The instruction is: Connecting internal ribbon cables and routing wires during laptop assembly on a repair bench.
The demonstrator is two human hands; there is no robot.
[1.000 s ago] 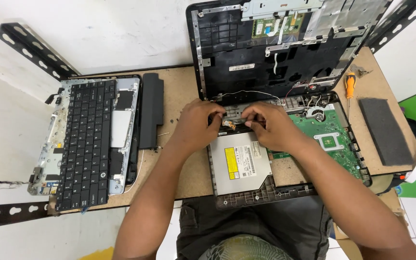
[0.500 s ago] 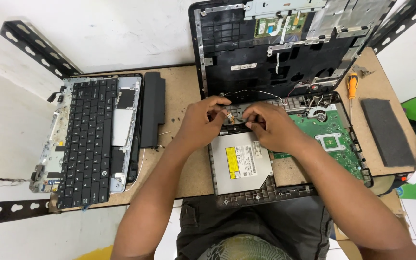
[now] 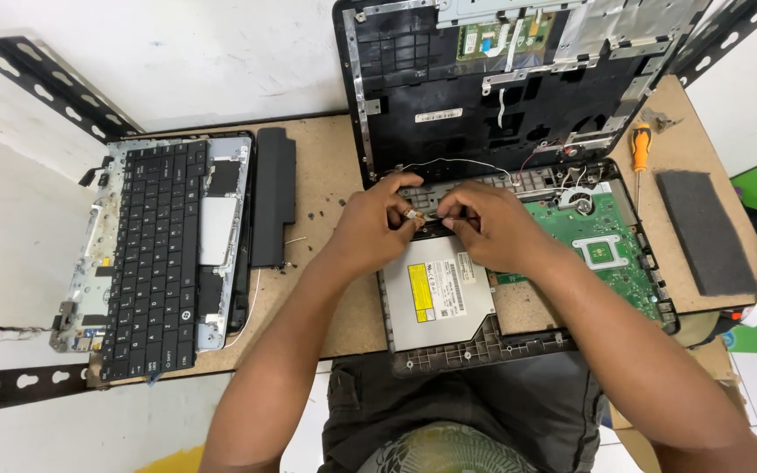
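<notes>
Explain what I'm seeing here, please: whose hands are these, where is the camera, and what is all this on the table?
The view comes from a camera worn on a person's head, looking down at their own two bare hands. On the wooden table lies an opened laptop base: a green circuit board on the right, a silver optical drive at the front, and the black lid shell folded back. The left hand and right hand meet above the drive, pinching a small part too tiny to identify. To the left lie the removed keyboard panel and a black battery. To the right sit an orange-handled screwdriver and a grey foam pad.
</notes>
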